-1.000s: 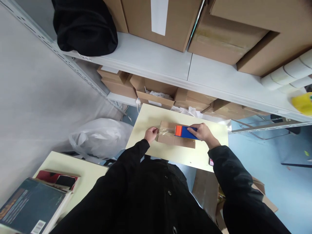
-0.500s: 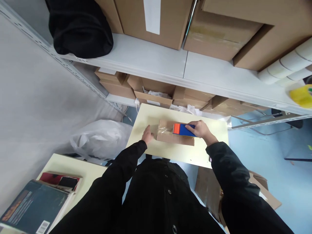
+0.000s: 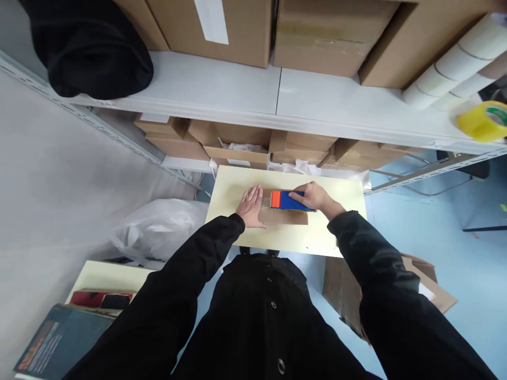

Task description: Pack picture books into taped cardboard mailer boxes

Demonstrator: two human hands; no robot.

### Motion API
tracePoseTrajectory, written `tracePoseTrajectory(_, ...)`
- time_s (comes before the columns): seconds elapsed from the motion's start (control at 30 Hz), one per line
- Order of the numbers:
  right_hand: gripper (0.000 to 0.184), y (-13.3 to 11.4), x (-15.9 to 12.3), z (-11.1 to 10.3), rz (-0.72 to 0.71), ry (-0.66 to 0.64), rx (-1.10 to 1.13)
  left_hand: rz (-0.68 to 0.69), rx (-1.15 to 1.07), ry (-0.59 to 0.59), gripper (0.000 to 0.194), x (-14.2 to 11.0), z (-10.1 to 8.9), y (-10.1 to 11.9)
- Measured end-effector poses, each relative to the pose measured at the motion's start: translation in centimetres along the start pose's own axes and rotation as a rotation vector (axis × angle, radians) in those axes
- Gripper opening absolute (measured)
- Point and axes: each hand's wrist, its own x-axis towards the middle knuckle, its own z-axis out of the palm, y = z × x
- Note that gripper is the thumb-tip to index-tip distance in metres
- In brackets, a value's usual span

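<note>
One open left hand, fingers together and thumb spread, rests on the left end of a low box near the middle of a table. Lengthwise over that box lies a blue dispenser, its orange end pointing left, while the right hand grips the other end from above. The step in hand appears to be taping the cardboard (any tape between the two is too fine to make out), with the left palm seemingly acting as a brace. The next move would call for a firm right grip, even pressure along the top and enough weight from the left to stop any sliding.

Containers ring the scene. Left of the table, a white bag bulges, its contents impossible to tell. Beyond the table's far edge, on the lower shelf, an open carton holds crumpled white material (paper, perhaps). Higher up past that same edge, a large carton on the upper shelf hides whatever it may hold. On the floor by the table's near right corner stands a brown carton, partly covered by the right sleeve, its inside out of sight.
</note>
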Motion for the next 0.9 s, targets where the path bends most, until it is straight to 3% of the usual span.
tracePoseTrajectory(0.13,0.044,1.9,-0.8,-0.4,0.010,-0.023,-0.020,-0.021,0.028,-0.026,0.137,-0.2,-0.1,-0.3)
tracePoseTrajectory(0.37,0.045,10.8,-6.8,-3.3,0.040,0.018,0.058,-0.047,0.136,-0.081,0.129,0.2,-0.8,0.0)
tracePoseTrajectory(0.5,0.046,14.2,-9.7,-3.1,0.093,0.024,0.055,-0.049,0.198,-0.111,0.124,0.3,-1.1,0.1)
tracePoseTrajectory(0.67,0.044,13.8,-9.2,-1.1,0.185,-0.069,-0.144,-0.067,0.244,-0.137,0.124,0.3,-1.2,0.5)
tracePoseTrajectory(0.9,0.053,8.5,-4.8,-1.0,0.197,-0.230,-0.344,-0.066,0.244,-0.137,0.126,0.1,-1.0,0.5)
